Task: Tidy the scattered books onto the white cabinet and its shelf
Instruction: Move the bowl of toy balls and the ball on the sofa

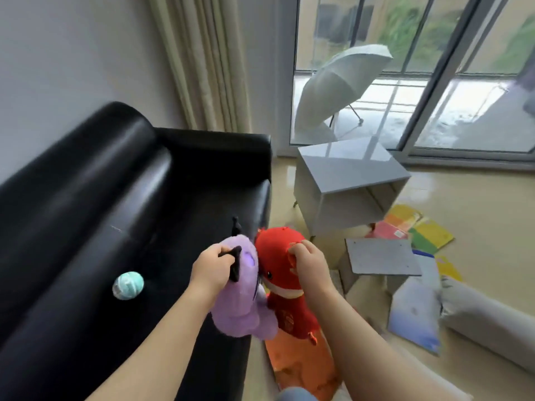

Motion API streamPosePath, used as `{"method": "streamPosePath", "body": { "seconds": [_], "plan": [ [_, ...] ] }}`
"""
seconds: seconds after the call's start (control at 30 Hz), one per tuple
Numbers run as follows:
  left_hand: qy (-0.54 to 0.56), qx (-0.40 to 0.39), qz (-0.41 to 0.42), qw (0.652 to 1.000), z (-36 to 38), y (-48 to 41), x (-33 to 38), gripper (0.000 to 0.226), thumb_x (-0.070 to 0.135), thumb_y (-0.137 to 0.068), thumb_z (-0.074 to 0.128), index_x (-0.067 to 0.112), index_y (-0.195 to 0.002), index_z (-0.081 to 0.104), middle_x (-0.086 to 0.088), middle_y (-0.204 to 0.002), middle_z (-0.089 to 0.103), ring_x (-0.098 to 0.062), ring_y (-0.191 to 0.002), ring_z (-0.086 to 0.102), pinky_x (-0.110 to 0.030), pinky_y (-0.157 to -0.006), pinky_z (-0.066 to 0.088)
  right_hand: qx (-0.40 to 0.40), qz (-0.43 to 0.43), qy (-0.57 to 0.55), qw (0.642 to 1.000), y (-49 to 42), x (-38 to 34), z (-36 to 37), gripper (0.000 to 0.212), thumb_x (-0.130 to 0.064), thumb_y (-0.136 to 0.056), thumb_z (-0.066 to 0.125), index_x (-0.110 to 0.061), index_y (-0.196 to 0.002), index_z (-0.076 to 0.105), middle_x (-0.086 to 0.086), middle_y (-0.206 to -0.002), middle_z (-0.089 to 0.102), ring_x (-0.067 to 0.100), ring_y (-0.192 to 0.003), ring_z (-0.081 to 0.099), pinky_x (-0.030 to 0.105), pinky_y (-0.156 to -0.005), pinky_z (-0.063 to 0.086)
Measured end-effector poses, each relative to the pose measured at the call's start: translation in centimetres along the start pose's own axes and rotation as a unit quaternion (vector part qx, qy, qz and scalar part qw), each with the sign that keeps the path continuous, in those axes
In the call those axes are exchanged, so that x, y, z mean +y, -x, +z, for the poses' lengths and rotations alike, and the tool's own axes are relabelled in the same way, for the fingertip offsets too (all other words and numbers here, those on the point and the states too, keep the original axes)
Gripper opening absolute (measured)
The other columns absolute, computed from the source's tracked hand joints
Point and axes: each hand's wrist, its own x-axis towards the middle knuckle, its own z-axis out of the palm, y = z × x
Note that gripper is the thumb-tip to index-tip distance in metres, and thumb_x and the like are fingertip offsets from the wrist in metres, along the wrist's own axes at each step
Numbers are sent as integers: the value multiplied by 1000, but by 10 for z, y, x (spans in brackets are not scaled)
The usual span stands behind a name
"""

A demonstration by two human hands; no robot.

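Grip is only pinching fingers: purple plush in left hand, red plush in right hand, either could fall among lower-right books.

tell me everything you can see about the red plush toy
The red plush toy looks like soft, fuzzy fabric, with a round head, a small black eye, a pale mouth patch and a gold mark on its body. It hangs roughly upright in the air, and the right hand grips the top of its head. Its face presses against the purple plush toy, just off the edge of the black sofa.
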Motion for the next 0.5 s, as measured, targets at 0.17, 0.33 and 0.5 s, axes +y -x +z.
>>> {"method": "streamPosePath", "body": {
  "seconds": [0.17,0.33,0.5],
  "plan": [
    [-23,-54,54,997,88,60,22,22,4,-87,50,19,-73,59,-9,-85,60,-24,-82,51,-30,-72,40,68,-11,-18,997,32,21,-113,18,-5,-89,47,9,-83,58,10,-71,47,20,-72,39,29,-59,30],
    [-29,-110,123,986,219,169,49,15,13,-83,51,12,-70,59,-7,-73,57,-20,-73,49,-32,-71,39,126,14,-73,989,88,67,-270,19,-5,-86,48,-9,-67,50,6,-65,46,18,-67,39,29,-59,31],
    [-15,-152,100,983,333,285,56,29,0,-86,49,12,-60,49,-3,-61,49,-22,-68,43,-30,-63,32,164,65,-80,981,155,107,-413,27,-7,-85,49,-16,-59,48,9,-73,54,21,-77,48,31,-71,35]
  ]
}}
